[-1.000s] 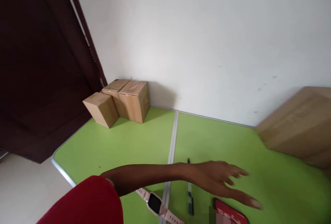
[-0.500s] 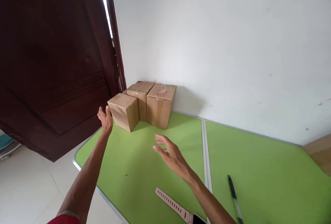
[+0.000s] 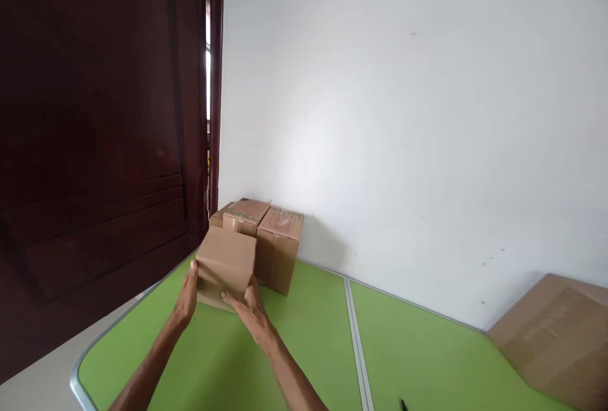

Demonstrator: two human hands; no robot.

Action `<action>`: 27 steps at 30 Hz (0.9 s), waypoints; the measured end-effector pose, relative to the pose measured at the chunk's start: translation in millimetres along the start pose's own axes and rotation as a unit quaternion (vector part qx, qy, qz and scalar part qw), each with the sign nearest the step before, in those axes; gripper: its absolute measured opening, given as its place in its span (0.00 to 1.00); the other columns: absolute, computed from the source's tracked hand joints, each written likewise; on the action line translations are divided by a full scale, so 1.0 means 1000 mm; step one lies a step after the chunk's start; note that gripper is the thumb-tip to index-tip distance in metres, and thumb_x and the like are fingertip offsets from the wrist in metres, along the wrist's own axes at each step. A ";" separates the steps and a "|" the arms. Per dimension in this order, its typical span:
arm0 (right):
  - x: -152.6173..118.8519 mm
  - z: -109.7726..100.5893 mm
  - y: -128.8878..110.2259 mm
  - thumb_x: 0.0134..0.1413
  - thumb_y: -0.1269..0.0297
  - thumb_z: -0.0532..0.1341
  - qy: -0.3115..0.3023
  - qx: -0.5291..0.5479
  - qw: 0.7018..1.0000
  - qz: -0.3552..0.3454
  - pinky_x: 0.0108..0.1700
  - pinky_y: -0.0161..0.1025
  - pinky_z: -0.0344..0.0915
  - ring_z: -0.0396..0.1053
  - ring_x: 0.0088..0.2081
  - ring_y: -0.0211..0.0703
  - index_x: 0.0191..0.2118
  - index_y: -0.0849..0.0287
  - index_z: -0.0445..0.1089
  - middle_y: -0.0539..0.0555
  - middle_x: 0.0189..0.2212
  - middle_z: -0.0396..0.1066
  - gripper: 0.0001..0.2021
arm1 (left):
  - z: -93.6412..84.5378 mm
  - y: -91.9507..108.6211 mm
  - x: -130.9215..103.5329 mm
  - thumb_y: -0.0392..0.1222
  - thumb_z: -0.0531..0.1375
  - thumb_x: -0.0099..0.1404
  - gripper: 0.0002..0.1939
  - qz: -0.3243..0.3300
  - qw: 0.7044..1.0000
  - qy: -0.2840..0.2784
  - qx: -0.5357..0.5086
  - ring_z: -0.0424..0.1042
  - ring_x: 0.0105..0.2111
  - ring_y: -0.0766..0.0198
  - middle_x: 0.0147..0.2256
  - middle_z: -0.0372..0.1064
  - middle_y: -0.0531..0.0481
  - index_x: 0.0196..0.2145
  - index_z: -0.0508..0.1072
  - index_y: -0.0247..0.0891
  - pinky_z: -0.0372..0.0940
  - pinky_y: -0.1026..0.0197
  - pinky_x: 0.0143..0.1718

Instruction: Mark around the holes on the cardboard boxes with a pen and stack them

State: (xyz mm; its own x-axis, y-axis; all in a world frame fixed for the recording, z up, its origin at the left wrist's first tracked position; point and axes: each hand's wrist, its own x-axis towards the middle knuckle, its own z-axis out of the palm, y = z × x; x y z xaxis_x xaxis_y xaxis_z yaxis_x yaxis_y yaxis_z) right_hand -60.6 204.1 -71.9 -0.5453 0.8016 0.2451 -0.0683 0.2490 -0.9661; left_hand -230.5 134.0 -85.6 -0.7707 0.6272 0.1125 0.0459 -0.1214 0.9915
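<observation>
A small brown cardboard box (image 3: 225, 259) is gripped between both my hands and tilted, near the left part of the green table (image 3: 304, 341). My left hand (image 3: 187, 290) presses against its left side, thumb upward. My right hand (image 3: 251, 309) holds its lower right corner, with the thumb on the near face. Right behind the held box are two taped cartons, one at the middle (image 3: 247, 209) and one at the right (image 3: 278, 252). Part of another box shows behind them on the left.
A larger cardboard box (image 3: 555, 341) sits at the table's right side. A white wall (image 3: 380, 113) rises behind the table, and a dark red door (image 3: 95, 113) stands at the left. A pen tip (image 3: 403, 404) shows at the bottom edge.
Both hands have closed in on the front box, which is now held and tilted. The view has shifted up and right, bringing more of the right box into sight; the watch has left the picture.
</observation>
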 end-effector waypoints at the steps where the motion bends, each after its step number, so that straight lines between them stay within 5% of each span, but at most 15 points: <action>1: -0.014 -0.009 -0.008 0.52 0.38 0.75 -0.002 0.012 1.000 -0.008 0.66 0.69 0.73 0.74 0.64 0.74 0.75 0.53 0.65 0.66 0.60 0.78 0.49 | -0.001 -0.001 -0.018 0.63 0.61 0.78 0.31 -0.002 1.000 -0.009 -0.007 0.65 0.72 0.38 0.71 0.66 0.36 0.68 0.72 0.41 0.61 0.27 0.71; 5: -0.072 -0.046 -0.054 0.54 0.37 0.74 0.018 0.040 0.998 -0.038 0.64 0.64 0.76 0.72 0.67 0.69 0.75 0.54 0.62 0.67 0.66 0.73 0.50 | 0.005 0.010 -0.085 0.86 0.43 0.68 0.54 0.031 0.996 -0.069 -0.050 0.40 0.82 0.39 0.77 0.59 0.38 0.72 0.70 0.44 0.43 0.35 0.81; 8: -0.117 -0.072 -0.092 0.53 0.39 0.77 0.044 0.051 0.997 -0.044 0.65 0.62 0.77 0.68 0.70 0.66 0.78 0.49 0.58 0.64 0.72 0.67 0.52 | 0.021 0.030 -0.131 0.88 0.38 0.66 0.59 0.050 0.990 -0.099 -0.087 0.41 0.82 0.42 0.78 0.58 0.41 0.76 0.64 0.46 0.43 0.38 0.81; 12: -0.173 -0.103 -0.111 0.48 0.42 0.80 0.104 0.086 0.991 -0.012 0.60 0.63 0.81 0.77 0.63 0.65 0.73 0.46 0.63 0.62 0.64 0.76 0.50 | 0.038 0.054 -0.183 0.90 0.36 0.64 0.61 0.062 0.972 -0.169 -0.150 0.48 0.81 0.38 0.77 0.60 0.41 0.76 0.66 0.46 0.50 0.34 0.79; 16: -0.210 -0.125 -0.095 0.48 0.44 0.81 0.149 0.095 0.984 0.011 0.66 0.65 0.75 0.77 0.63 0.65 0.63 0.47 0.74 0.59 0.57 0.82 0.38 | 0.037 0.068 -0.217 0.87 0.45 0.67 0.55 0.147 0.960 -0.236 -0.045 0.38 0.82 0.33 0.81 0.48 0.45 0.79 0.59 0.53 0.39 0.24 0.79; 20: -0.226 -0.140 -0.062 0.46 0.41 0.80 0.207 0.149 0.967 0.012 0.66 0.69 0.73 0.73 0.67 0.68 0.66 0.40 0.73 0.59 0.60 0.81 0.41 | 0.034 0.076 -0.239 0.73 0.57 0.74 0.48 0.277 0.911 -0.296 0.080 0.37 0.82 0.28 0.83 0.36 0.48 0.82 0.44 0.61 0.49 0.16 0.75; 27: -0.235 -0.162 -0.021 0.39 0.31 0.78 0.251 0.223 0.942 -0.012 0.60 0.71 0.76 0.77 0.61 0.75 0.46 0.41 0.83 0.60 0.44 0.87 0.30 | 0.046 0.073 -0.263 0.61 0.61 0.76 0.47 0.335 0.884 -0.301 0.122 0.44 0.80 0.26 0.82 0.40 0.42 0.82 0.42 0.61 0.54 0.17 0.73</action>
State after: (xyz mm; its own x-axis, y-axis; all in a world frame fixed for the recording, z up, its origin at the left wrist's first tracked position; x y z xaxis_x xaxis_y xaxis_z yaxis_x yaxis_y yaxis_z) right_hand 204.4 99.1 -95.6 -0.0831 0.9826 0.1662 -0.4815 0.1064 -0.8700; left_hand 4.8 -4.3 -39.5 -0.0441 0.7824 0.6212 0.5572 -0.4968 0.6653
